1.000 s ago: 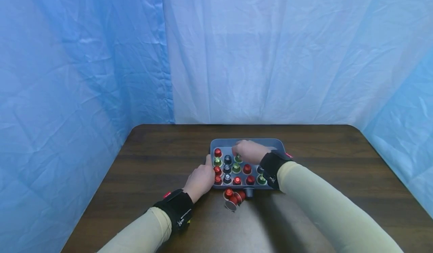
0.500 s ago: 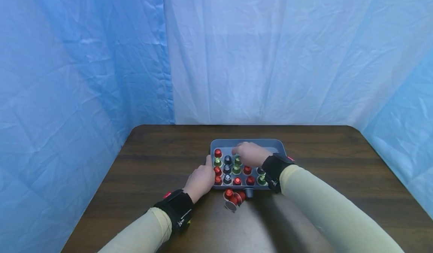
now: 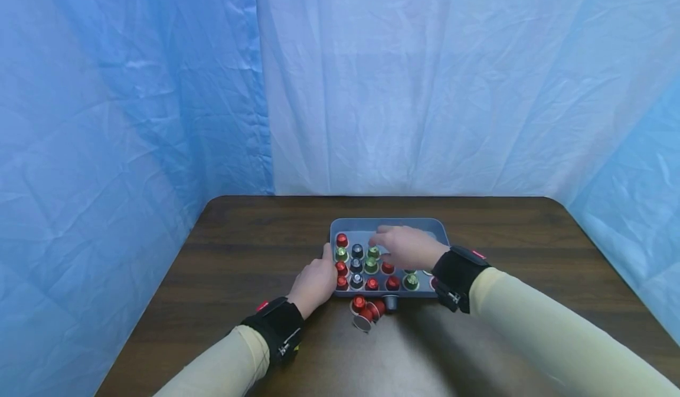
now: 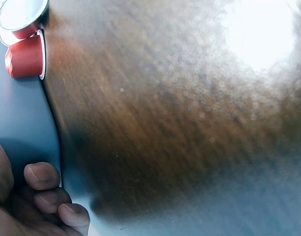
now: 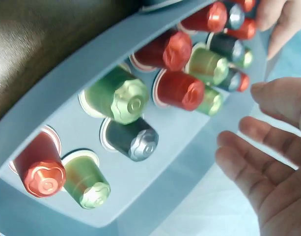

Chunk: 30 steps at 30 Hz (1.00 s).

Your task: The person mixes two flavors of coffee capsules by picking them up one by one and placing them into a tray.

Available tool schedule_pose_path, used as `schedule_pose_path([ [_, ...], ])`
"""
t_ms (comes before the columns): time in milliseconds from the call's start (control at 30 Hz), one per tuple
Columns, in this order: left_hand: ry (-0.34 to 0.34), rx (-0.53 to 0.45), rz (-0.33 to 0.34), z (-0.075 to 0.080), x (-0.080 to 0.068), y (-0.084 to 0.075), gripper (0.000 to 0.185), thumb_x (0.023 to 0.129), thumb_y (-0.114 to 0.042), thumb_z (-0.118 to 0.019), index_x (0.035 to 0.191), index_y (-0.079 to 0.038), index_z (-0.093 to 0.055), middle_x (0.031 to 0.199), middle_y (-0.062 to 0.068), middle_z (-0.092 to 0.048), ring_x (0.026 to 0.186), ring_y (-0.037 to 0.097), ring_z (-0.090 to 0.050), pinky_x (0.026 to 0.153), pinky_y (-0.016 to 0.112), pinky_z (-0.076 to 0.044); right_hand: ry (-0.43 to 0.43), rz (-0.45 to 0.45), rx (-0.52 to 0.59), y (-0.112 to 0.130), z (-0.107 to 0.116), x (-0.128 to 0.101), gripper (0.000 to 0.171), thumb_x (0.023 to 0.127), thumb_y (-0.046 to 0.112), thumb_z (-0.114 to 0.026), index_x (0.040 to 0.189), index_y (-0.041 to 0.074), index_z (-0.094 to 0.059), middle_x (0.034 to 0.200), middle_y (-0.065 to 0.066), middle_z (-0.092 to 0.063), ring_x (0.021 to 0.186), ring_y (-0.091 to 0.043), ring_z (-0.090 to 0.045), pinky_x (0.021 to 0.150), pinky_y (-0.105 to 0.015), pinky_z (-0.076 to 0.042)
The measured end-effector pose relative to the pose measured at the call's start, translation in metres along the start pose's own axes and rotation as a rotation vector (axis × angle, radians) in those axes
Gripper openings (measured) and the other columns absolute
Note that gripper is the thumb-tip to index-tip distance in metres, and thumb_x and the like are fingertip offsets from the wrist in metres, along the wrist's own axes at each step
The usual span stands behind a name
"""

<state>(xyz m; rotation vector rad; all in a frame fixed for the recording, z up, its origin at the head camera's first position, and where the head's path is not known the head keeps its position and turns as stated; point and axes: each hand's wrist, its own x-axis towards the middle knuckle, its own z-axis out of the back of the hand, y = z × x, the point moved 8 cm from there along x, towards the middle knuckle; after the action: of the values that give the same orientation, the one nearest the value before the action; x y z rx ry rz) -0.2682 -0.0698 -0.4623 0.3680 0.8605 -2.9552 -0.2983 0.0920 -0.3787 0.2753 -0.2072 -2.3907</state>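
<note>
A blue-grey tray (image 3: 390,224) on the table holds several rows of red, green and dark coffee capsules, standing with their narrow ends up. My left hand (image 3: 314,282) grips the tray's left side; in the left wrist view its fingers (image 4: 42,176) curl against the tray wall. Above the tray's middle hovers my right hand (image 3: 409,248), fingers spread and holding nothing. Nearest to it are a green capsule (image 3: 374,252) and a red capsule (image 3: 388,266). The right wrist view shows a gap between the right hand's fingers (image 5: 233,152) and the capsules. Part of the tray's right side is hidden beneath this hand.
Several loose red capsules (image 3: 363,320) lie on the brown table (image 3: 255,232) in front of the tray, beside a small grey tab (image 3: 391,304) at its front edge. Blue sheets (image 3: 414,90) hang behind the table and at both sides.
My right hand has moved right and slightly nearer, away from the green capsule in the third column, and its fingers have spread. My left hand stays at the tray's left side.
</note>
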Motion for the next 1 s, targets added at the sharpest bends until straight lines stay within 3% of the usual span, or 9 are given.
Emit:
schedule_pose_path([
  [100,0.005,-0.002,0.003,-0.001,0.0,0.0,0.073,0.105,-0.03,-0.057,0.162,-0.005,-0.018,0.109,0.011,-0.068,0.099,0.026,-0.069,0.083,0.043,-0.058,-0.012,0.036,0.014,0.007,-0.001,-0.008,0.036,0.089,0.016,-0.081,0.123,0.015,-0.072,0.115,-0.006,-0.069,0.096,-0.018,-0.07,0.082,-0.034,-0.059],
  [267,0.005,0.013,0.012,0.0,-0.001,0.0,0.073,0.105,-0.03,-0.057,0.162,-0.005,-0.018,0.111,0.012,-0.068,0.101,0.028,-0.07,0.083,0.043,-0.058,-0.096,0.184,-0.024,0.025,0.001,-0.023,0.028,0.087,0.012,-0.081,0.114,0.013,-0.074,0.101,-0.003,-0.068,0.081,-0.011,-0.065,0.074,-0.025,-0.057],
  [400,0.002,0.022,0.01,0.0,-0.001,-0.001,0.072,0.106,-0.03,-0.057,0.162,-0.005,-0.019,0.116,0.014,-0.068,0.104,0.028,-0.069,0.087,0.045,-0.058,-0.123,0.25,-0.048,0.036,0.0,-0.034,0.026,0.087,0.014,-0.082,0.112,0.012,-0.075,0.1,-0.001,-0.068,0.083,-0.01,-0.067,0.076,-0.025,-0.058],
  [733,0.003,0.025,0.004,0.001,0.0,-0.002,0.07,0.106,-0.029,-0.055,0.161,-0.004,-0.02,0.118,0.017,-0.068,0.105,0.031,-0.069,0.088,0.048,-0.057,-0.117,0.285,-0.065,0.047,-0.009,-0.055,0.026,0.087,0.015,-0.082,0.112,0.012,-0.074,0.097,0.0,-0.066,0.076,-0.006,-0.058,0.074,-0.023,-0.057],
  [1000,0.0,0.042,0.006,-0.001,0.002,-0.002,0.07,0.106,-0.03,-0.055,0.161,-0.004,-0.02,0.118,0.017,-0.067,0.104,0.03,-0.069,0.087,0.047,-0.058,-0.1,0.27,-0.062,0.043,-0.021,-0.07,0.029,0.087,0.018,-0.084,0.113,0.013,-0.074,0.098,0.001,-0.067,0.079,-0.006,-0.062,0.078,-0.027,-0.059],
])
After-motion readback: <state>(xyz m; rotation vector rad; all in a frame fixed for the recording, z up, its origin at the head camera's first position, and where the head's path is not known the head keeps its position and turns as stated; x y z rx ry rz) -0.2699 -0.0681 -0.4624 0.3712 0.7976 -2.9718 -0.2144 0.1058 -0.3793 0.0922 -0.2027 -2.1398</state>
